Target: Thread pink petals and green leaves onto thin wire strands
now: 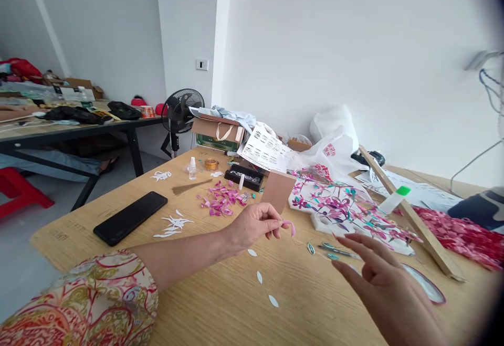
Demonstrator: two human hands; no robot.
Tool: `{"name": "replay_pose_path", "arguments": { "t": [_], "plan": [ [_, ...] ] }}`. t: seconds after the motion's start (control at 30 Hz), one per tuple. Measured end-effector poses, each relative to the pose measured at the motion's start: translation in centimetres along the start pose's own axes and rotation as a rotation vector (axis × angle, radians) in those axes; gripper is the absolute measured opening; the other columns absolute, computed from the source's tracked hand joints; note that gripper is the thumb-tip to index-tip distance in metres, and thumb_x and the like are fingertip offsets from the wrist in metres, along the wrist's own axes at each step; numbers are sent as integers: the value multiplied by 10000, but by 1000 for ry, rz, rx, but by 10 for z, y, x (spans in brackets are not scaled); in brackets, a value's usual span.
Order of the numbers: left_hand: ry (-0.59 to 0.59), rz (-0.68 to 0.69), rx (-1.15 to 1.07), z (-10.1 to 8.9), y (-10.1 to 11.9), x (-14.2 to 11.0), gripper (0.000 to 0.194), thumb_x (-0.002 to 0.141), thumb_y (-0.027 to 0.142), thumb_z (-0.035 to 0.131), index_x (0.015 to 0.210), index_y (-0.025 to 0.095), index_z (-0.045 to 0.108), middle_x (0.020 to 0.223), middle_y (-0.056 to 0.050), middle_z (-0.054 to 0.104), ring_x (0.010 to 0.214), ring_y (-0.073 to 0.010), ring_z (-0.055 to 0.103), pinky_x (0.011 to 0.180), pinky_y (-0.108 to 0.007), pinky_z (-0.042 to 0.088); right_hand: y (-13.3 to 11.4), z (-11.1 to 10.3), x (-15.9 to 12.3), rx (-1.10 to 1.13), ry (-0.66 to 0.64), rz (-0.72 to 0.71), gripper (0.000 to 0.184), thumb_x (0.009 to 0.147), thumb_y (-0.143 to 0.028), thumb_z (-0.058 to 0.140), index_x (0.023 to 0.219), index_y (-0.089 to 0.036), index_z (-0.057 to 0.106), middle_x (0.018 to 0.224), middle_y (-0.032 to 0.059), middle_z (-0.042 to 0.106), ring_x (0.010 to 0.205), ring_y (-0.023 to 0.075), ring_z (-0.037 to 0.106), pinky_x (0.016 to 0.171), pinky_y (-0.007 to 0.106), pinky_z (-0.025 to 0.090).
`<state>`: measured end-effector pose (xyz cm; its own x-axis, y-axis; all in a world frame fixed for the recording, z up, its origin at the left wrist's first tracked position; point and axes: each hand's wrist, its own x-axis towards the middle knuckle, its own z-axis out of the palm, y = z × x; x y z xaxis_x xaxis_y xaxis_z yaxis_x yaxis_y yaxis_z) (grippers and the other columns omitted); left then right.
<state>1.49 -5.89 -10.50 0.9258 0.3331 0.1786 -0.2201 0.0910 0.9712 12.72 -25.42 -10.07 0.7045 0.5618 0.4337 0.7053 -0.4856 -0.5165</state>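
My left hand (255, 225) is over the middle of the table, thumb and fingertips pinched on a small curled pink petal (290, 227). A thin pale thread seems to trail from the petal toward the right. My right hand (386, 283) is at the lower right, thumb and fingers apart, with nothing visible between them. Between the hands lie small green leaf pieces (311, 249) and a slim pointed tool (342, 251), partly hidden by the leaves. Several white leaf-shaped cutouts (259, 277) lie on the wood below my left hand.
Loose pink petals (222, 199) lie beyond my left arm, near a black tray (246, 177) and a small clear bottle (192, 168). A black phone (130, 217) is at left. Purple flower sprays (338, 199), a wooden strip (413, 220) and pink tufts (457, 233) fill the right.
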Motion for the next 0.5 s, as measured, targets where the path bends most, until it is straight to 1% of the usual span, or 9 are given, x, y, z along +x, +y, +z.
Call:
{"name": "replay_pose_path", "arguments": {
  "t": [0.07, 0.13, 0.17, 0.2, 0.27, 0.3, 0.33, 0.4, 0.5],
  "plan": [
    [12, -2, -18, 2, -1, 0, 240, 667, 320, 626, 686, 106, 519, 572, -5, 552, 532, -69, 482, 482, -187, 326, -12, -1, 1, 171, 30, 68, 364, 620, -430, 608, 928, -241, 655, 848, 58, 618, 407, 99, 420, 408, 271, 348],
    [14, 2, -43, 5, -1, -1, 225, 680, 306, 618, 700, 103, 524, 578, -4, 551, 538, -67, 484, 491, -187, 327, -25, 9, 3, 437, -57, 190, 414, 632, -399, 624, 1009, -228, 620, 607, 12, 587, 408, 107, 404, 397, 246, 314],
    [11, 10, -55, 7, 0, -2, 219, 688, 303, 612, 709, 101, 529, 584, -4, 550, 541, -66, 484, 498, -188, 330, -30, 17, 4, 580, -124, 250, 442, 631, -381, 639, 1040, -218, 602, 539, -9, 560, 419, 110, 408, 398, 233, 302],
    [8, 18, -61, 8, 0, -2, 215, 694, 301, 606, 714, 100, 532, 586, -3, 548, 542, -64, 482, 504, -190, 332, -34, 25, 5, 715, -198, 292, 448, 625, -362, 656, 1042, -212, 599, 533, -13, 561, 445, 112, 424, 409, 224, 302],
    [7, 31, -65, 10, 0, -4, 211, 700, 300, 599, 707, 101, 528, 568, 4, 535, 530, -62, 472, 506, -193, 332, -41, 42, 5, 929, -298, 316, 396, 600, -322, 692, 972, -203, 630, 642, 13, 609, 550, 123, 483, 466, 220, 340],
    [7, 36, -67, 10, 0, -4, 210, 701, 301, 595, 702, 103, 523, 559, 8, 529, 524, -63, 468, 503, -195, 331, -43, 49, 4, 998, -324, 312, 349, 591, -310, 703, 916, -197, 647, 693, 23, 620, 591, 124, 494, 497, 220, 355],
    [10, 38, -65, 9, 0, -4, 210, 702, 301, 592, 699, 105, 519, 552, 10, 525, 518, -64, 465, 499, -196, 329, -46, 55, 3, 1045, -334, 307, 295, 589, -307, 708, 855, -188, 659, 702, 24, 618, 608, 122, 493, 516, 219, 361],
    [21, 36, -49, 8, -1, -5, 213, 698, 305, 595, 703, 105, 520, 544, 13, 519, 512, -66, 464, 492, -196, 326, -50, 62, 1, 1089, -327, 312, 207, 602, -326, 702, 727, -167, 660, 611, 2, 576, 554, 100, 451, 504, 210, 345],
    [28, 35, -15, 6, -4, -4, 228, 695, 322, 599, 714, 106, 530, 539, 19, 504, 514, -68, 460, 489, -194, 328, -55, 67, 0, 1130, -292, 339, 232, 622, -368, 684, 606, -146, 616, 495, -32, 478, 465, 68, 362, 436, 190, 279]
  ]
}}
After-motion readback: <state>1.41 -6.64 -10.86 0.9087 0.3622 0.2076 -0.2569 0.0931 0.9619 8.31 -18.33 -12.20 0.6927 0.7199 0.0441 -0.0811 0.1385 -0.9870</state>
